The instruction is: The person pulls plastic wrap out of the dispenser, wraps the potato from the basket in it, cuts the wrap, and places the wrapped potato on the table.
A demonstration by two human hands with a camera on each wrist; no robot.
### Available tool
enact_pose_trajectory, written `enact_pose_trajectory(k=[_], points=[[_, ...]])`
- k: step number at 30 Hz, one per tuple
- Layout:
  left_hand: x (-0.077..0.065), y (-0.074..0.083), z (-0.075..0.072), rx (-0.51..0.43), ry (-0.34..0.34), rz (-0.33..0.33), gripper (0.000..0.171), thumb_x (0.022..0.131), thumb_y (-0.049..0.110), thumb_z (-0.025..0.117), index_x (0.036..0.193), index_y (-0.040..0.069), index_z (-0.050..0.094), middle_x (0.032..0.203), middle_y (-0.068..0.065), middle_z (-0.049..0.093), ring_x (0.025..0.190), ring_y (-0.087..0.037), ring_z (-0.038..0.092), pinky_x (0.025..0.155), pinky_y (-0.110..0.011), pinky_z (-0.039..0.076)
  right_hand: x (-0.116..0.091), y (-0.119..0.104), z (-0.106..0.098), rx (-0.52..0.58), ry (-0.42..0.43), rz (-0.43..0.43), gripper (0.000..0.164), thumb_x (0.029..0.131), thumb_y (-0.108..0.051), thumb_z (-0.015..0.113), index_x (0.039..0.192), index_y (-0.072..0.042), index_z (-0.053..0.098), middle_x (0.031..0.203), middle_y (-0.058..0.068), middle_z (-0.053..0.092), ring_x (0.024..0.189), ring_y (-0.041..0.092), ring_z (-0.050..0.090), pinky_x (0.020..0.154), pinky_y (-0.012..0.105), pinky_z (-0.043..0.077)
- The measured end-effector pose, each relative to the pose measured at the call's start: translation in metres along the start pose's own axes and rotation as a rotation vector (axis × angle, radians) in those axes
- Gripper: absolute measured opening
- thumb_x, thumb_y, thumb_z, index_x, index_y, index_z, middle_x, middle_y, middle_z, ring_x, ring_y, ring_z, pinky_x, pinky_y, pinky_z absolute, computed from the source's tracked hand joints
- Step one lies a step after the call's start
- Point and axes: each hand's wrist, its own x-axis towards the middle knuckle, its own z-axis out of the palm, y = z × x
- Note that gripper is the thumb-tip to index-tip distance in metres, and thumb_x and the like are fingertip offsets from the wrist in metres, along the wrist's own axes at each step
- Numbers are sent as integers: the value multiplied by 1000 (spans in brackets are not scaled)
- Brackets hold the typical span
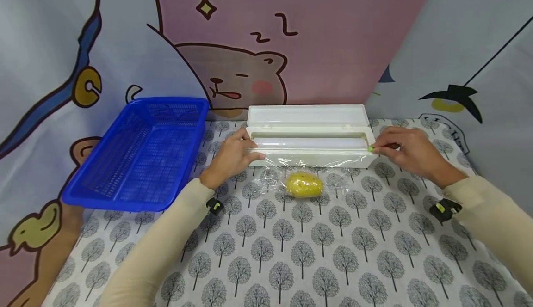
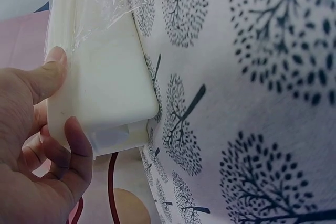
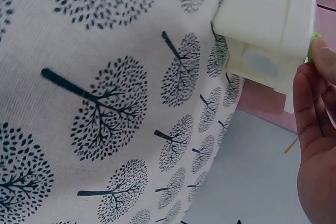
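Note:
A white cling film dispenser (image 1: 316, 160) stands with its lid (image 1: 306, 115) raised and a roll of film (image 1: 308, 143) inside. My left hand (image 1: 234, 153) grips its left end, thumb on the front top edge; in the left wrist view the fingers (image 2: 79, 148) curl round the end. At the right end, my right hand (image 1: 405, 150) pinches a small green slide cutter (image 1: 370, 149) between thumb and forefinger. Clear film (image 1: 272, 175) drapes over the dispenser's front onto the table. A yellow oval fruit (image 1: 304, 185) lies at the film, close in front of the dispenser.
A blue plastic basket (image 1: 183, 177) sits to the left, behind my left forearm. The table's cloth (image 1: 301, 256) has a tree print. A cartoon-printed backdrop (image 1: 325, 39) rises right behind the dispenser and basket.

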Motion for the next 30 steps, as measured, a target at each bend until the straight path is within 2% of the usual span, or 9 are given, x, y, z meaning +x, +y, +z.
enact_pose_trajectory(k=[6, 12, 18, 22, 27, 30], points=[[-3, -1, -1, 12, -1, -25, 40, 95, 33, 88, 113, -2, 84, 102, -10, 57, 86, -24, 56, 82, -41, 57, 1, -2, 4, 18, 11, 68, 23, 80, 10, 93, 91, -9, 85, 97, 2, 78, 79, 2, 65, 68, 6, 49], [-6, -2, 1, 14, 32, -10, 42, 93, 33, 90, 114, -3, 84, 103, -12, 59, 83, -24, 59, 76, -39, 58, 0, -10, 4, 34, -3, 190, 18, 85, 6, 92, 95, -9, 86, 99, 6, 78, 79, 2, 64, 66, 7, 48], [-10, 1, -4, -8, 43, -31, 39, 92, 29, 91, 115, -2, 84, 105, -12, 59, 82, -23, 60, 74, -38, 59, 0, -14, 3, 22, -27, 228, 18, 88, 3, 91, 102, -7, 86, 101, 6, 79, 79, 5, 63, 66, 8, 46], [-12, 4, -9, -44, 44, -78, 37, 93, 26, 92, 117, 0, 83, 105, -11, 60, 82, -21, 64, 75, -36, 60, -2, -15, 3, -6, -45, 232, 18, 90, 0, 90, 106, -5, 85, 99, 5, 77, 80, 10, 64, 68, 12, 47], [-17, 13, -17, -58, 109, -113, 35, 95, 24, 91, 120, 1, 81, 109, -12, 67, 79, -21, 66, 70, -36, 58, -5, -24, -1, -29, -47, 306, 22, 95, -6, 87, 116, -1, 81, 102, 13, 78, 83, 23, 69, 68, 16, 48], [-22, 21, -22, -109, 170, -114, 31, 97, 21, 88, 118, -1, 80, 108, -14, 70, 80, -24, 70, 70, -38, 61, -8, -33, -5, 1, -9, 405, 24, 99, -10, 84, 121, -1, 79, 108, 19, 78, 86, 18, 68, 68, 13, 44]])
